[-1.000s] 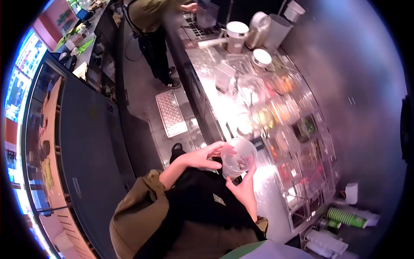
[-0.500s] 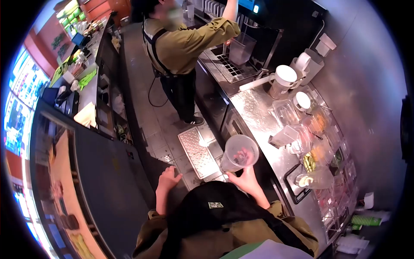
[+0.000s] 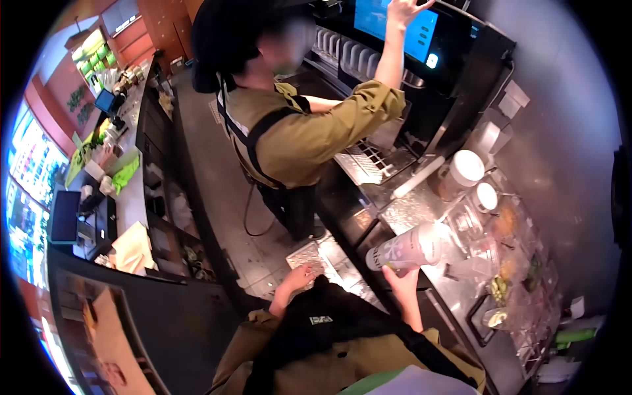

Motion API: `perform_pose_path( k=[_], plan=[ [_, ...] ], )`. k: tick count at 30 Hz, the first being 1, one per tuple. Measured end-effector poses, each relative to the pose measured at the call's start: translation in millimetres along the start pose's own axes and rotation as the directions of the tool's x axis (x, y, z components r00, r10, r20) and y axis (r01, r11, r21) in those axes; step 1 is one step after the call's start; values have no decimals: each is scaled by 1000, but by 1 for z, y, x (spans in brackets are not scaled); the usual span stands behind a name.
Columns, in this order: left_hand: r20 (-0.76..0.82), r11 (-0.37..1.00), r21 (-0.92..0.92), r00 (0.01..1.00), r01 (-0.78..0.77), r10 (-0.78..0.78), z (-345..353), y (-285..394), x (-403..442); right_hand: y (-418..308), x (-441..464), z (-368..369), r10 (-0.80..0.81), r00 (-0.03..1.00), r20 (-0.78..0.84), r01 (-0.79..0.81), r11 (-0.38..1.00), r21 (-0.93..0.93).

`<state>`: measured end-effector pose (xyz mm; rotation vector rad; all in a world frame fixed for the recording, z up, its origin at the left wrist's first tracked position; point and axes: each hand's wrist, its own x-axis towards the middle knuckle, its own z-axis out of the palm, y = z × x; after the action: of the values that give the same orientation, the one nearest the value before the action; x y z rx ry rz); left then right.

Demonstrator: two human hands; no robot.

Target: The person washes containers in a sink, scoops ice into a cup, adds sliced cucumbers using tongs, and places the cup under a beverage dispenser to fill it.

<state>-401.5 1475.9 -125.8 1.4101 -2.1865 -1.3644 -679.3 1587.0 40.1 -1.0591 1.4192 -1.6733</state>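
My right hand (image 3: 403,282) is closed around a translucent plastic cup (image 3: 399,250) with dark printed lettering. The cup is tilted well over on its side, above the near edge of the steel counter (image 3: 400,214). What the cup contains, if anything, I cannot make out. On the left, my left hand (image 3: 297,280) hovers in front of my dark apron, holding nothing, its fingers loosely apart. Clear containers of fruit and garnish (image 3: 507,270) stand on the counter beyond the cup.
A co-worker (image 3: 283,138) stands ahead, one arm raised by a machine with a blue screen (image 3: 395,26). White-lidded pitchers (image 3: 466,168) are at the back of the counter. A dark cabinet (image 3: 191,322) is on my left; a metal step plate (image 3: 309,258) lies on the floor.
My right hand has brought the cup up and right toward the counter, tipping it sideways. My left hand has shifted right. The view has moved closer to the co-worker, whose raised hand is now visible.
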Motion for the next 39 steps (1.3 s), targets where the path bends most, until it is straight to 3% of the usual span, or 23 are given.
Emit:
perform_pose_path(
  k=[1,3,5,6,7,9,11,15,16,17,25,26,29,35,37,39],
  plan=[
    [-1,987,163,1000,4,-4,-13,-8,2,0,12,13,37,999,15,-38,999,38],
    [34,999,23,999,-31,30,-28,-55,0,-13,37,49,-70,997,-26,73,991,108],
    [347,965,18,903,263,-253,-47,-107,-2,-13,47,69,-92,995,-37,93,995,24],
    [415,938,47,847,344,-332,-50,-127,-9,-13,54,77,-109,993,-43,108,994,-24],
    [458,910,84,795,407,-398,-54,-144,-14,-23,58,83,-80,996,-24,78,993,-93],
    [501,853,129,709,505,-495,-61,-176,-27,-21,56,88,50,996,-75,-50,999,2],
    [511,817,136,667,561,-543,-72,-194,-31,-33,50,99,-3,979,-204,8,1000,21],
    [521,826,138,670,546,-529,-106,-209,-3,-14,13,113,-144,860,-489,71,984,-164],
    [525,838,140,678,527,-515,-113,-210,6,-16,5,122,-110,835,-539,73,993,-91],
    [528,852,144,689,504,-497,-120,-209,16,-11,-3,129,-114,809,-577,37,989,-143],
    [555,894,190,706,407,-439,-149,-209,52,-33,-22,174,-61,776,-627,-126,960,-249],
    [553,892,189,706,411,-442,-150,-209,50,-23,-22,168,-55,760,-648,-171,944,-281],
    [525,875,205,706,438,-476,-157,-214,41,12,-9,116,-184,737,-650,-32,952,-305],
    [417,803,248,688,543,-594,-162,-217,1,131,58,-68,-377,604,-702,-275,728,-628],
    [389,783,255,682,567,-620,-156,-212,-12,146,81,-93,-357,518,-777,-239,812,-532],
    [367,776,245,685,581,-629,-152,-205,-24,169,92,-111,-336,538,-773,-290,787,-544]
  ],
)
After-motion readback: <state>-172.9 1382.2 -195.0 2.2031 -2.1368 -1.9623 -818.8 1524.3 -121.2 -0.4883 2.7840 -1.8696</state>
